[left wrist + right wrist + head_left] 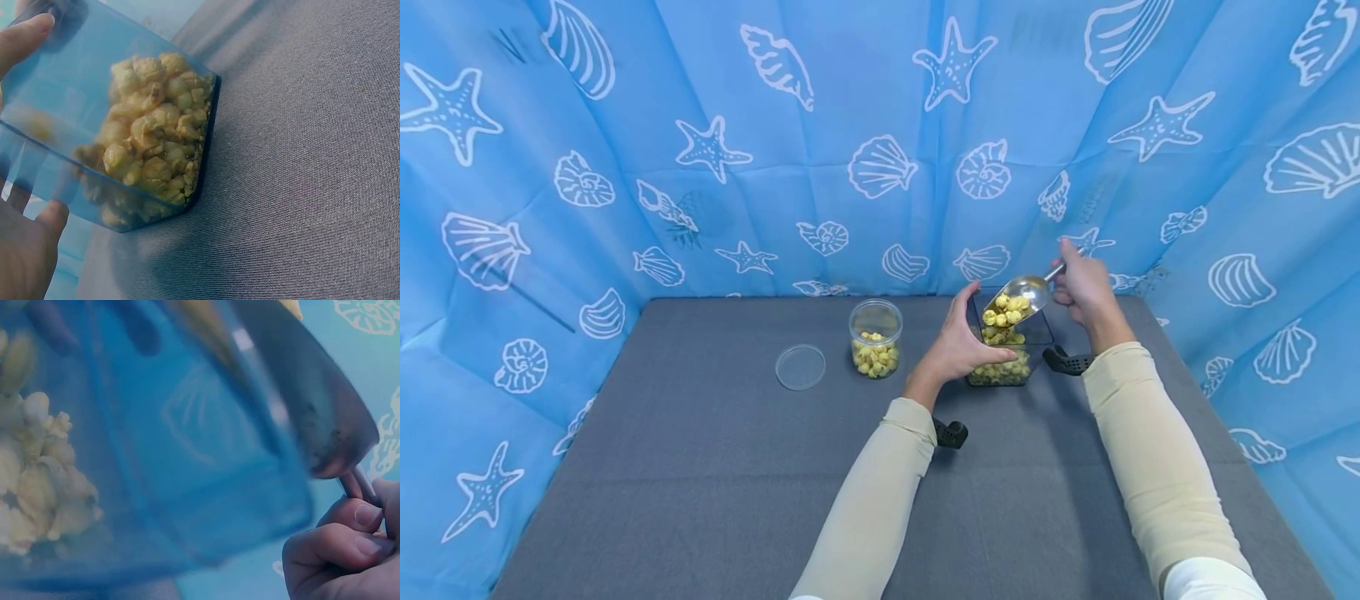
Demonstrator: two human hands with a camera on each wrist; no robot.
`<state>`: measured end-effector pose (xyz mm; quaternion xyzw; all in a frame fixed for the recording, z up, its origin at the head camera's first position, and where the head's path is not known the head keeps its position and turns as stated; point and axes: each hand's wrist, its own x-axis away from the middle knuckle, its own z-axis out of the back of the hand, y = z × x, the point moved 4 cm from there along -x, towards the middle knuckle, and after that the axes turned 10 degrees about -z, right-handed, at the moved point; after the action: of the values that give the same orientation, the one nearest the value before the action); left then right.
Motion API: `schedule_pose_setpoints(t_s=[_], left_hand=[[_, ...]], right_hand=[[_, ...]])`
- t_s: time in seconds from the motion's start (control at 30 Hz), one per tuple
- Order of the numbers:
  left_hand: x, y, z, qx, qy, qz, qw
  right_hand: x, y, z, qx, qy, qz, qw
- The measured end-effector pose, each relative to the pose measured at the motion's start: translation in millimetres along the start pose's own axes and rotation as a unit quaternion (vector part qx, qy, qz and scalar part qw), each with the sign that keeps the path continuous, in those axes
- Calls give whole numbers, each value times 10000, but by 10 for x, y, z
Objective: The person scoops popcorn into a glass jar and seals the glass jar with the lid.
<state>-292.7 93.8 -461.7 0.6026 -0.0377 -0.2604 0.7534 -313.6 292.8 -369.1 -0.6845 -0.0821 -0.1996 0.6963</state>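
My right hand grips the handle of a metal scoop heaped with yellow popcorn. The scoop sits at the mouth of a clear square container, over its right rim. More popcorn lies in the container's lower part, seen through the wall in the left wrist view. Around the container's left side my left hand holds on, thumb on the near wall and fingers at the far side. In the right wrist view the scoop's underside shows beyond the clear wall, and curled fingers hold its handle.
Left of the hands stands a round clear jar, lidless, partly filled with popcorn. A clear round lid lies flat beside it. The grey cloth-covered table meets a blue seashell-print curtain at the back and sides.
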Motion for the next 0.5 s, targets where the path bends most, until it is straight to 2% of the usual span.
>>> schedule_pose_setpoints(t_s=[0.27,0.5], left_hand=[[8,-9,0,-5,-17,81,10000],[2,-13,-1,91,-12,90,9999]], right_hand=[[-108,109,92,-510,-89,-103,9986],[-281,234,233,-725,179,-206,9970]])
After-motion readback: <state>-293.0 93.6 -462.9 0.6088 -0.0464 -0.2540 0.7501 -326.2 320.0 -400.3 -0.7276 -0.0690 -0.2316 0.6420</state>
